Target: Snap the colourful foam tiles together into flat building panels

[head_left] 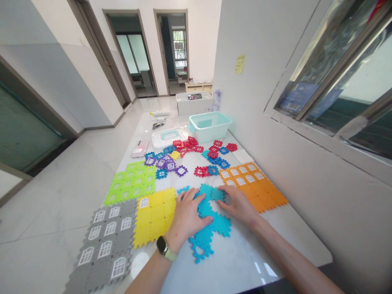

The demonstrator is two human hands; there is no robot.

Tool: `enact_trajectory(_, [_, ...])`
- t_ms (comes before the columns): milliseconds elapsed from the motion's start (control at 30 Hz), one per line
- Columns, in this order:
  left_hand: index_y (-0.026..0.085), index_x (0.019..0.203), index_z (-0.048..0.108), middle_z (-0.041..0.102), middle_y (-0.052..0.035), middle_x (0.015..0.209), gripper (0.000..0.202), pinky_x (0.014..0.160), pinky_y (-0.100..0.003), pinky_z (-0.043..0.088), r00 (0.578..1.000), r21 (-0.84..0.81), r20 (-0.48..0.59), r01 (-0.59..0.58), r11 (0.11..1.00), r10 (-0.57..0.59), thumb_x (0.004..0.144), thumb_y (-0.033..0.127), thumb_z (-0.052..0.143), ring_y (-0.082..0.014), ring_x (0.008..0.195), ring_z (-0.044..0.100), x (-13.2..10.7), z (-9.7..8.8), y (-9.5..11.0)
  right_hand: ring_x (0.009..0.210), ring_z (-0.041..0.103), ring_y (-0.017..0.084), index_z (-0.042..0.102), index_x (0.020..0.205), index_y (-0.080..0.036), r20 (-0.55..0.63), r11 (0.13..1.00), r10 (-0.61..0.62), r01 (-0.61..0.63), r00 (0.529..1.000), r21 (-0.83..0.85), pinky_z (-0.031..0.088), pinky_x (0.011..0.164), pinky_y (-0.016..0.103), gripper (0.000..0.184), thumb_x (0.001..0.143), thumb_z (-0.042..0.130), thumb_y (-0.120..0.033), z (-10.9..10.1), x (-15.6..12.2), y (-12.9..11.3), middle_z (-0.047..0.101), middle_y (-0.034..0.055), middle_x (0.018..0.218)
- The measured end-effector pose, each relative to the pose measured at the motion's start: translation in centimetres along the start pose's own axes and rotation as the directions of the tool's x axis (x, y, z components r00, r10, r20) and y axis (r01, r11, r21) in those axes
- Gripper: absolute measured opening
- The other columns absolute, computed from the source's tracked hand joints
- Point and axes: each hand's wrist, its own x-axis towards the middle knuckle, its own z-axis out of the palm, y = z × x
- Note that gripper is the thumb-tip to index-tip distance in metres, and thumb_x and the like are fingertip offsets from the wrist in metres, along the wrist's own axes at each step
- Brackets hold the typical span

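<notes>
My left hand [186, 216] lies over a joined, cross-shaped cluster of blue foam tiles [208, 224] and grips its left side, with a smartwatch [163, 248] on the wrist. My right hand [237, 206] holds the cluster's upper right tile between its fingers. Part of the blue tiles is hidden under both hands. Just left of my left hand sits a yellow tile panel [154, 216]. Just right of my right hand lies an orange panel [254, 188] with white window shapes. Both stand on a white marble table [245, 261].
Further along the table are a green panel [130, 183], a grey windowed panel [104, 245], and loose red [186, 147], purple [167, 164] and blue [214, 161] tiles. Beyond stand a teal plastic tub [210, 126], a white box [192, 102] and a pink phone [141, 148]. A wall with a window [333, 77] runs along the right.
</notes>
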Motion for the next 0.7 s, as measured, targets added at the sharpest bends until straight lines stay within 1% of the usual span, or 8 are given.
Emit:
enact_trajectory(200, [0.027,0.127,0.063,0.053,-0.0084,0.143,0.071,0.112,-0.055,0.031,1.0,0.001,-0.014,0.004,1.0,-0.004,0.062,0.05,0.082,-0.0356,0.133,0.045,-0.1,-0.1,0.3,0.097,0.066,0.028,0.064,0.108,-0.02,-0.012,0.999,0.038,-0.038,0.999,-0.027,0.054,0.087,0.043,0.032,0.077,0.066,-0.028,-0.5,0.0,-0.9,0.07,0.0106,0.104])
enact_trajectory(333, [0.027,0.127,0.063,0.053,-0.0086,0.143,0.072,0.112,-0.056,0.031,1.0,-0.003,-0.017,0.005,1.0,-0.005,0.063,0.051,0.081,-0.0358,0.134,0.044,-0.1,-0.1,0.3,0.097,0.065,0.028,0.064,0.101,-0.019,-0.04,0.998,0.022,-0.024,0.999,-0.054,0.054,0.086,0.043,0.025,0.077,0.064,-0.028,-0.6,0.0,-1.1,0.07,0.0104,0.101])
enact_trajectory(433, [0.027,0.128,0.062,0.052,-0.0089,0.144,0.073,0.112,-0.057,0.03,1.0,-0.014,-0.012,0.006,1.0,-0.007,0.062,0.051,0.081,-0.0368,0.134,0.044,-0.2,0.0,0.2,0.096,0.066,0.028,0.064,0.102,-0.02,-0.033,0.999,0.002,-0.004,0.999,-0.036,0.055,0.085,0.042,0.025,0.078,0.063,-0.028,-0.7,0.0,-0.7,0.07,0.01,0.102])
enact_trajectory(500, [0.028,0.128,0.062,0.052,-0.0088,0.144,0.073,0.112,-0.057,0.03,1.0,-0.02,-0.015,0.009,1.0,-0.009,0.062,0.052,0.081,-0.0371,0.134,0.044,-0.2,0.1,0.1,0.099,0.066,0.027,0.064,0.105,-0.021,-0.007,1.0,-0.025,0.025,1.0,-0.007,0.055,0.087,0.042,0.028,0.078,0.063,-0.028,-0.9,0.0,-0.5,0.07,0.01,0.106])
enact_trajectory(600, [0.028,0.129,0.062,0.052,-0.0086,0.144,0.073,0.113,-0.056,0.029,1.0,-0.022,-0.021,0.004,1.0,-0.005,0.063,0.052,0.081,-0.0362,0.135,0.043,-0.2,0.1,0.1,0.103,0.065,0.027,0.063,0.11,-0.021,0.061,0.997,-0.065,0.062,0.996,0.039,0.055,0.089,0.043,0.031,0.079,0.063,-0.027,-1.5,0.0,-0.2,0.069,0.01,0.112])
enact_trajectory(700, [0.027,0.13,0.061,0.051,-0.0084,0.145,0.074,0.114,-0.055,0.029,1.0,-0.019,-0.015,-0.009,1.0,0.009,0.063,0.052,0.082,-0.0354,0.135,0.043,-0.3,0.0,0.1,0.102,0.066,0.027,0.063,0.108,-0.023,0.082,0.997,-0.06,0.056,0.995,0.046,0.055,0.087,0.043,0.028,0.081,0.063,-0.028,-2.0,0.1,-0.2,0.069,0.0097,0.114])
